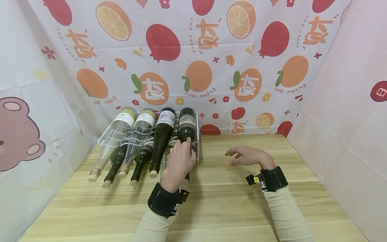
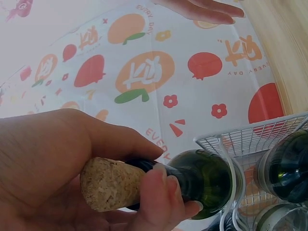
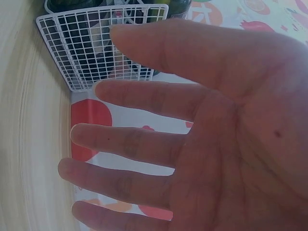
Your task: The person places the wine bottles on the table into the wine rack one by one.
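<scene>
My left hand (image 1: 179, 164) grips the neck of a dark green wine bottle (image 1: 187, 125) at the right end of the upper row in a white wire rack (image 1: 198, 151). In the left wrist view its cork (image 2: 111, 185) points back at the palm, between thumb and fingers, and the green shoulder (image 2: 211, 178) lies against the rack's wire. My right hand (image 1: 249, 156) hovers over the table right of the rack, holding nothing. The right wrist view shows its fingers (image 3: 130, 144) spread and nearly straight.
Left of the gripped bottle, a dark bottle with a pale label (image 1: 163, 137) and two clear bottles lie in the upper row, necks forward. Corked green bottles (image 1: 142, 158) lie below them. The wooden table (image 1: 242, 208) meets a fruit-printed cloth (image 1: 211, 101) behind.
</scene>
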`<state>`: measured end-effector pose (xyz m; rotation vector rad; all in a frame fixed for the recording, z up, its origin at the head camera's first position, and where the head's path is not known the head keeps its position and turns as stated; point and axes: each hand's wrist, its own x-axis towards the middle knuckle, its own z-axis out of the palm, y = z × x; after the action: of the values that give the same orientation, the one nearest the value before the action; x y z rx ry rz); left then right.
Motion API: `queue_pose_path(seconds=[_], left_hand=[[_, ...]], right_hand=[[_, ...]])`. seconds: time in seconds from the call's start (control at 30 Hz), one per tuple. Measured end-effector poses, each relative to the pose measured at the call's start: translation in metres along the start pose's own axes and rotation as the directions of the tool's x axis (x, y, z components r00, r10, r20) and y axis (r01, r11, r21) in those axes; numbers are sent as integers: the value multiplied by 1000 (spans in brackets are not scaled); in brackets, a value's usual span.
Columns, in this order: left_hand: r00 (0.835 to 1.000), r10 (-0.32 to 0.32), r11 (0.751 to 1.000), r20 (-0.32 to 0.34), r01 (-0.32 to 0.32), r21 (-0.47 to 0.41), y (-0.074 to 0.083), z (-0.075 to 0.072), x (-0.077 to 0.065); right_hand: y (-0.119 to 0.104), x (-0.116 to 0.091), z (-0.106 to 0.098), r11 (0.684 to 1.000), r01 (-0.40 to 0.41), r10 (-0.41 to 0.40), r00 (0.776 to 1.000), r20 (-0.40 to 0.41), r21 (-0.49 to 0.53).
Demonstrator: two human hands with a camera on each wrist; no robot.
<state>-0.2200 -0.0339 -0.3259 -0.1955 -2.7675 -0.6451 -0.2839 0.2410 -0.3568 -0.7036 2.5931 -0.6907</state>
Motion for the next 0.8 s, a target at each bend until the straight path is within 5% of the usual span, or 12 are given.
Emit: queue_pose_path(seconds=[0.8], left_hand=[[1000, 8, 1000, 0, -8, 8, -1, 0, -3]], right_hand=[[-6, -2, 3, 1000, 1, -1, 1000, -5, 4]])
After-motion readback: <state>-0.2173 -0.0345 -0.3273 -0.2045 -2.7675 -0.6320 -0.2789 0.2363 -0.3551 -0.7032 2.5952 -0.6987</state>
